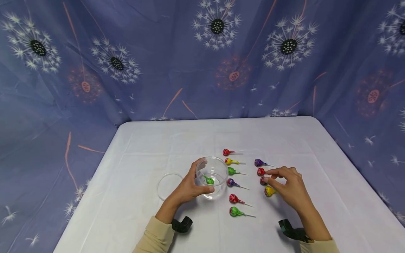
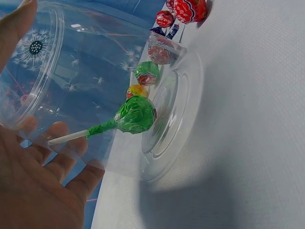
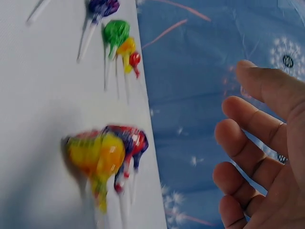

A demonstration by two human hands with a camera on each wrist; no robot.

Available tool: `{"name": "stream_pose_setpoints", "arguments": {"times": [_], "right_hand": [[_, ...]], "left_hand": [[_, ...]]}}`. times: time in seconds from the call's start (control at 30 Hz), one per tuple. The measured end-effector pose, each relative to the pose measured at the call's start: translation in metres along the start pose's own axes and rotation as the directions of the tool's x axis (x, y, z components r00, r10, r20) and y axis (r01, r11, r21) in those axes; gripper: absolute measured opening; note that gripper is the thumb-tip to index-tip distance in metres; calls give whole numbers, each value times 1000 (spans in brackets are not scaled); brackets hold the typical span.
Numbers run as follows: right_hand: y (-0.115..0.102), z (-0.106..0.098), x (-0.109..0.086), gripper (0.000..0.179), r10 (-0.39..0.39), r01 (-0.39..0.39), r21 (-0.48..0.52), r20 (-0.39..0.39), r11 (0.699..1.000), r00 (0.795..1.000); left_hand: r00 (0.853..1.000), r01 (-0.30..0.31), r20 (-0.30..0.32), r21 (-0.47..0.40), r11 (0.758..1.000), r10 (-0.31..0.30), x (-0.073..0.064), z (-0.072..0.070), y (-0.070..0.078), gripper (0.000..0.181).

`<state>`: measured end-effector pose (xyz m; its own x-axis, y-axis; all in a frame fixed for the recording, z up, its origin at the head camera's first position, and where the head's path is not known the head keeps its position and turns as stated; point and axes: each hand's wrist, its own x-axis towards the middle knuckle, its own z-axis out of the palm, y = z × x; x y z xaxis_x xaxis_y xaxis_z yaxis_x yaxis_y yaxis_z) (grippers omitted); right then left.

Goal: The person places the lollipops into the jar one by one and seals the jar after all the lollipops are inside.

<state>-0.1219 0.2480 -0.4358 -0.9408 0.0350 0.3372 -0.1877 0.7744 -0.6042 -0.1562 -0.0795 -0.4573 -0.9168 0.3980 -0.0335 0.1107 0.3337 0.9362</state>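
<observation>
My left hand (image 1: 187, 187) grips a clear plastic tub (image 1: 218, 191) around its side, thumb at the front. Inside lies a green-wrapped lollipop (image 1: 209, 180); in the left wrist view its white stick points toward the tub's mouth. Over the right-hand column of lollipops hovers my right hand (image 1: 291, 186), thumb and fingers apart. Near its fingertips are a red lollipop (image 1: 261, 172), a dark red one (image 1: 263, 180) and a yellow one (image 1: 270, 191), their sticks partly hidden by the hand. The right wrist view shows nothing between the fingers (image 3: 238, 143).
Right of the tub runs a column of several lollipops, from a red one (image 1: 226, 152) at the back to a green one (image 1: 235, 211) in front. A purple lollipop (image 1: 258, 162) tops the right column. A clear round lid (image 1: 158, 186) lies left on the white table (image 1: 133, 147).
</observation>
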Motion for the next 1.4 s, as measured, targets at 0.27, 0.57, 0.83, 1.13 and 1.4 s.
{"name": "stream_pose_setpoints", "arguments": {"times": [0.27, 0.57, 0.83, 1.13, 1.4], "right_hand": [[21, -12, -9, 17, 49, -47, -53, 25, 997, 998], [39, -17, -18, 20, 124, -114, -87, 129, 990, 984], [51, -14, -24, 23, 187, -175, -69, 257, 982, 948], [63, -6, -30, 20, 214, -192, -116, 223, 974, 951], [71, -2, -33, 20, 237, -214, -123, 226, 969, 945]], "left_hand": [[1000, 0, -9, -26, 1000, 0, -1, 0, 2, 97], [1000, 11, 4, -46, 999, -11, 0, 2, 2, 98], [1000, -1, -2, -46, 999, 1, -1, 1, 2, 97], [1000, -6, -2, -50, 999, 6, -1, -1, 3, 97], [1000, -8, 10, -34, 999, 8, 0, 0, 1, 97]]}}
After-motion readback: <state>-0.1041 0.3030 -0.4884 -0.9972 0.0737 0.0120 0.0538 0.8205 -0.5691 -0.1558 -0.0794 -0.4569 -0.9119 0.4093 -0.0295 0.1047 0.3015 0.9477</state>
